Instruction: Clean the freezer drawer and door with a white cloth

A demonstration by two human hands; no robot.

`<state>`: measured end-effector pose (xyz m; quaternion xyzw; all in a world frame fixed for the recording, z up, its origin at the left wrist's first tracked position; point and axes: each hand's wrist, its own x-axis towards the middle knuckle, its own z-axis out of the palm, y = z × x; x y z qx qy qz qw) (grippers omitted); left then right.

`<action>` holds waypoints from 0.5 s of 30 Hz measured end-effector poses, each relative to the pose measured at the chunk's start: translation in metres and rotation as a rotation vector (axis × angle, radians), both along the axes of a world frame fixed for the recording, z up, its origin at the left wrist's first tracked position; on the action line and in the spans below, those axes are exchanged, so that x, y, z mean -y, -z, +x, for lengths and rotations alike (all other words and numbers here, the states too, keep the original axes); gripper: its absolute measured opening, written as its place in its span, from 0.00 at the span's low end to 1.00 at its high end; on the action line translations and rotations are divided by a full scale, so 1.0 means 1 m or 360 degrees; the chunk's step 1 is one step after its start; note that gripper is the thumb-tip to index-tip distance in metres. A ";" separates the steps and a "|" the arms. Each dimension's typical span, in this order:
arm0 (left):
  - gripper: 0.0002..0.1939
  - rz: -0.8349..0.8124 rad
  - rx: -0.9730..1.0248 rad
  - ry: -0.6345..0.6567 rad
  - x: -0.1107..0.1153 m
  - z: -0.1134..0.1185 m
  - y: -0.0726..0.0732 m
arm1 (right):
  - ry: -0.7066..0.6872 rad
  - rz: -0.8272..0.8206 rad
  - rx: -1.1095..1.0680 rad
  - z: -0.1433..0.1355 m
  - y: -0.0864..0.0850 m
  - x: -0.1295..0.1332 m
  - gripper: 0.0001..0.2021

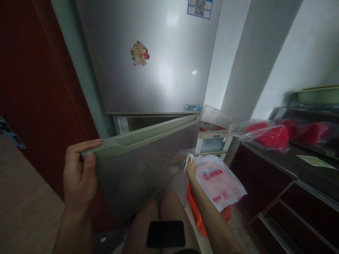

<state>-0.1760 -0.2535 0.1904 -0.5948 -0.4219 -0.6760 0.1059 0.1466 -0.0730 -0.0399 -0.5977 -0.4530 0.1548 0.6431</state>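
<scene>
The lower refrigerator door [143, 169] stands partly open, swung out towards me. My left hand [81, 174] is closed on its top outer corner, thumb on the front face and fingers over the top edge. On the door's right side, my right hand [191, 171] is closed on a white cloth or tissue [186, 163] and presses it near the door's face and edge. Above, the silver upper door [159, 77] is closed and carries a food-shaped sticker [140, 53]. Little of the inside shows behind the lower door.
A white plastic bag [219, 180] with red print lies over an orange basket [197, 211] beside my right arm. Red items in clear plastic [267, 135] rest on the dark counter [304, 158] at right. A black phone [166, 234] lies on my thighs.
</scene>
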 end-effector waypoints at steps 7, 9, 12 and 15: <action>0.13 -0.0010 0.0015 0.0025 0.000 -0.001 0.001 | 0.0039 0.0269 -0.0102 0.006 -0.085 -0.036 0.16; 0.13 0.0007 0.0010 0.0014 -0.002 -0.002 0.001 | 0.0028 0.0370 -0.0081 0.005 -0.118 -0.043 0.17; 0.13 0.0044 0.0012 0.0009 -0.002 -0.002 0.001 | -0.0012 0.0505 -0.0008 0.001 -0.157 -0.044 0.19; 0.12 0.0068 0.0015 0.0026 -0.001 -0.001 0.001 | -0.0079 0.0581 0.0086 -0.008 -0.166 -0.036 0.20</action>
